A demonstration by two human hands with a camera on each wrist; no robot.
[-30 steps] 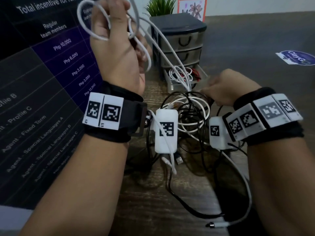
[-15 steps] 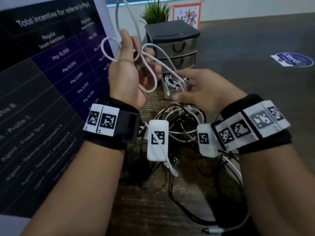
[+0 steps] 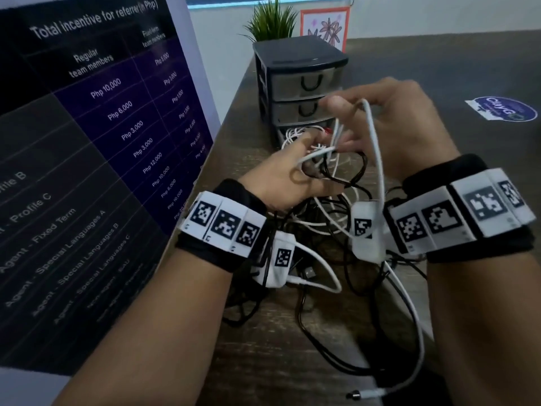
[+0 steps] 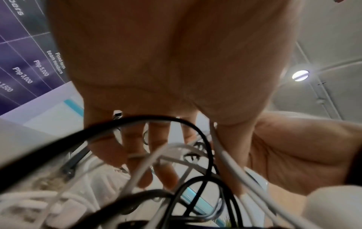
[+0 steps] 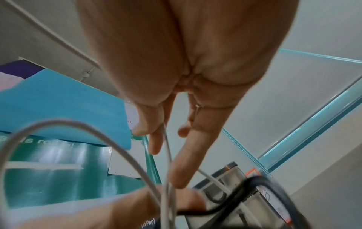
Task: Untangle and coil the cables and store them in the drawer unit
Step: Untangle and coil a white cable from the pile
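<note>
A tangle of black and white cables (image 3: 330, 194) lies on the dark wooden table between my wrists. My left hand (image 3: 310, 153) is low over the tangle and pinches a loop of white cable (image 4: 231, 162); a black cable (image 4: 137, 120) arcs under its palm. My right hand (image 3: 351, 104) is raised in front of the drawer unit (image 3: 301, 63) and holds the same white cable (image 3: 376, 148), which drapes over its fingers and runs down past the wrist. In the right wrist view the cable (image 5: 167, 142) passes between the fingers. The bottom drawer is pulled out, with coiled white cables (image 3: 292, 133) inside.
A large printed poster board (image 3: 87, 142) stands along the left edge. A potted plant (image 3: 272, 22) and a flower picture (image 3: 325, 27) stand behind the drawers. A round sticker (image 3: 503, 108) lies at the far right. A white cable end with a metal plug (image 3: 357, 394) lies near the front edge.
My left hand has come down from high on the left to the tangle, still with white cable. My right hand has risen toward the drawer unit, lifting a strand of it.
</note>
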